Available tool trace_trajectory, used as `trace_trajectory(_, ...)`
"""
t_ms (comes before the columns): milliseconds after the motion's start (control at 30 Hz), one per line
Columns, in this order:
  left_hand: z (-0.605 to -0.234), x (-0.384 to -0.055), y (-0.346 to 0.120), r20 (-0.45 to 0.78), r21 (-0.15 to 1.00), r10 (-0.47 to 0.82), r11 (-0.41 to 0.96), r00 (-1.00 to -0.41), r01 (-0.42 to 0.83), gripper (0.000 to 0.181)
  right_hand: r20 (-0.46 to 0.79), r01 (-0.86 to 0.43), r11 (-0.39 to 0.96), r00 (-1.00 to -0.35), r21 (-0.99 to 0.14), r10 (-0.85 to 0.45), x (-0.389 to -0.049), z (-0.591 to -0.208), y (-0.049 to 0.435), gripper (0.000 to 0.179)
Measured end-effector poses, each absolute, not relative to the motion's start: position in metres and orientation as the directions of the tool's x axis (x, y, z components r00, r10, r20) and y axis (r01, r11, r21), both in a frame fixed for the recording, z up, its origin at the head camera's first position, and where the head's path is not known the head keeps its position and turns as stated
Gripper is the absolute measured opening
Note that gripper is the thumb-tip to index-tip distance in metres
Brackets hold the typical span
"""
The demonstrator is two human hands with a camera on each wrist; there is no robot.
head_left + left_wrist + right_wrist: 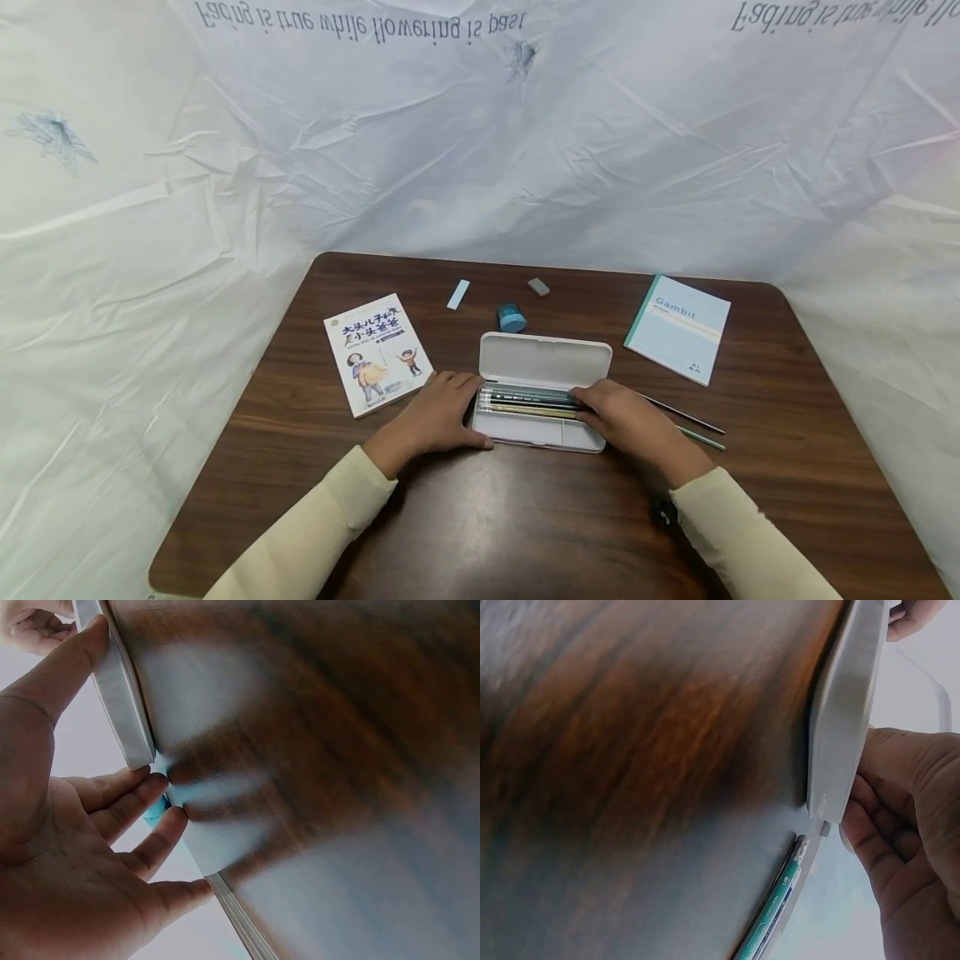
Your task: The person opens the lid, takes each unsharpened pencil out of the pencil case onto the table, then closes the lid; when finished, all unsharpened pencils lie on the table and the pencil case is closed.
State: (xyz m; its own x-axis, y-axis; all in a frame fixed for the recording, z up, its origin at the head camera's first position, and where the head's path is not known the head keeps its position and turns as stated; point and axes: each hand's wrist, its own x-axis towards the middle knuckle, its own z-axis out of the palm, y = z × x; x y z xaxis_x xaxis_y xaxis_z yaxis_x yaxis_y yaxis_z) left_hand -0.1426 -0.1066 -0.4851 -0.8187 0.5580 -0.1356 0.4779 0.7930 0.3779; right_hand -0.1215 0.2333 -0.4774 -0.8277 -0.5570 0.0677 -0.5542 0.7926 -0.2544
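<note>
A white pencil case [517,429] lies with its lid up on the table, holding a row of several pencils [528,402] in its back part. My left hand [442,412] rests at the case's left end. Its thumb touches the front wall, and its other fingers reach out spread, with fingertips [174,817] at the tabletop. At the right end, my right hand [626,421] reaches into the case and pinches the pencils' ends between thumb and curled fingers. How many it grips is hidden. Two more pencils, one green pencil [776,907] among them, lie on the table beside the right hand.
Behind the case stands a blue-green round container [512,318], with a grey eraser [538,287] and a pale blue strip [458,294] farther back. A picture book [378,354] lies left, a Gambit notebook [678,329] right, on the dark wooden table [495,533].
</note>
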Motion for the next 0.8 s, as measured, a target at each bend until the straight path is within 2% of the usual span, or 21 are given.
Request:
trace_trajectory(567, -0.4858, -0.1437, -0.1054, -0.147, 0.367, 0.544, 0.805, -0.826, 0.465, 0.102, 0.201, -0.667, 0.729, -0.744, -0.157, -0.637, -0.1228, -0.484, 0.2345, 0.03)
trace_trajectory(800, -0.4861, -0.1438, -0.1054, -0.149, 0.376, 0.546, 0.802, -0.824, 0.464, 0.101, 0.202, -0.649, 0.746, -0.758, -0.146, -0.62, -0.1251, -0.485, 0.2307, 0.032)
